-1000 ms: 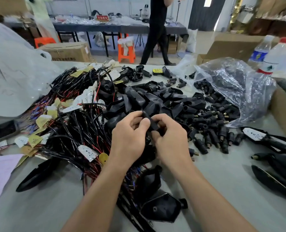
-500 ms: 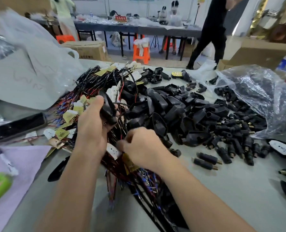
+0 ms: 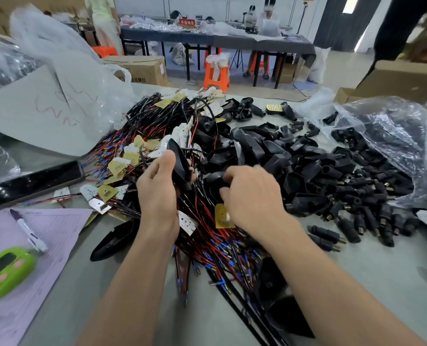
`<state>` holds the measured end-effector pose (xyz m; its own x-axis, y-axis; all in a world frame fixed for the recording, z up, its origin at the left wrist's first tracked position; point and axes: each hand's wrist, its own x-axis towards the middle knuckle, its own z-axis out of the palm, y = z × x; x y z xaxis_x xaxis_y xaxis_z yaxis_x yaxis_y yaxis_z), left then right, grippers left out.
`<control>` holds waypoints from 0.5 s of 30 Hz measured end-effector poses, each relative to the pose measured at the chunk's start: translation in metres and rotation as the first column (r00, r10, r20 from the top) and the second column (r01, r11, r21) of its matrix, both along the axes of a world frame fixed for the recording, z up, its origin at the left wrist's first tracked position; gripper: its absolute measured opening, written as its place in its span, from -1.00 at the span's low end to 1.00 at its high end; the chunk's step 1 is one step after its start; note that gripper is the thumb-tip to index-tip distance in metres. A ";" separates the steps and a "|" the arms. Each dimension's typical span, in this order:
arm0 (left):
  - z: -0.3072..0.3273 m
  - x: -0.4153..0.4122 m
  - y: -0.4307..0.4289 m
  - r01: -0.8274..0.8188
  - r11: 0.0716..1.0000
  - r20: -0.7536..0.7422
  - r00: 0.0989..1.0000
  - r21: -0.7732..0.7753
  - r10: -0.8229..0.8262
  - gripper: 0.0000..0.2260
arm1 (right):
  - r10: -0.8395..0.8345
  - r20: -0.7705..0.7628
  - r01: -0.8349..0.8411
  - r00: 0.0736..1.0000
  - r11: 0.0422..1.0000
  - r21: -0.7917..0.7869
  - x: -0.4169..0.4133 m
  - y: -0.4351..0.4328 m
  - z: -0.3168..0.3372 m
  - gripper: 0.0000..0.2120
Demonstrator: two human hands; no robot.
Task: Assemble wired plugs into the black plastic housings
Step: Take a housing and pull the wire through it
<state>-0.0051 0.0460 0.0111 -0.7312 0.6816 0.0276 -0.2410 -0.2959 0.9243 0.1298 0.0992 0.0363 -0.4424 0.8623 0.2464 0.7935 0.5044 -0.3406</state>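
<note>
My left hand (image 3: 158, 191) grips one black plastic housing (image 3: 178, 162), a smooth, glossy teardrop shell held on edge just above the heap, with the thumb laid along its near face. My right hand (image 3: 253, 199) is down in the pile just beside it. Its fingers are curled and blurred against a rounded black shell and some thin leads, and I cannot tell whether it holds anything.

Under both hands lies the wire tangle (image 3: 215, 245): thin red and black insulated leads with blue crimp sleeves and bare metal tips. Small flat boards are scattered through it, some mustard yellow, some white and drilled with holes. To the right is the pile of housings (image 3: 277, 156), hollow angular matte shells with tubular necks. Past them, stubby cylindrical plugs (image 3: 372, 221) with brass tips spill from a crinkled clear plastic bag (image 3: 402, 136).

On the left of the grey worktop (image 3: 387, 283) a shiny black phone (image 3: 36, 182) lies flat. Nearer me, a marker pen (image 3: 29, 231) and a rounded green gadget (image 3: 6, 272) rest on a lilac paper sheet (image 3: 57, 228).
</note>
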 end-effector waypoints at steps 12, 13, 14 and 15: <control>0.006 0.006 -0.008 0.086 0.993 -0.049 0.995 0.085 -0.082 -0.69 | 0.074 0.119 -0.058 0.990 0.989 -0.136 0.013 -0.040 -0.024 -0.72; 0.007 0.009 -0.010 0.103 0.991 -0.054 0.994 0.084 -0.099 -0.72 | 0.048 0.034 -0.042 0.998 0.988 -0.151 0.015 -0.036 -0.020 -0.75; 0.007 0.013 -0.011 0.127 0.989 -0.068 0.990 0.079 -0.122 -0.74 | 0.004 -0.073 -0.017 0.997 0.984 -0.175 0.019 -0.029 -0.016 -0.73; 0.006 0.018 -0.012 0.156 0.986 -0.096 0.984 0.066 -0.149 -0.76 | -0.040 -0.195 -0.002 0.980 0.978 -0.210 0.023 -0.022 -0.010 -0.69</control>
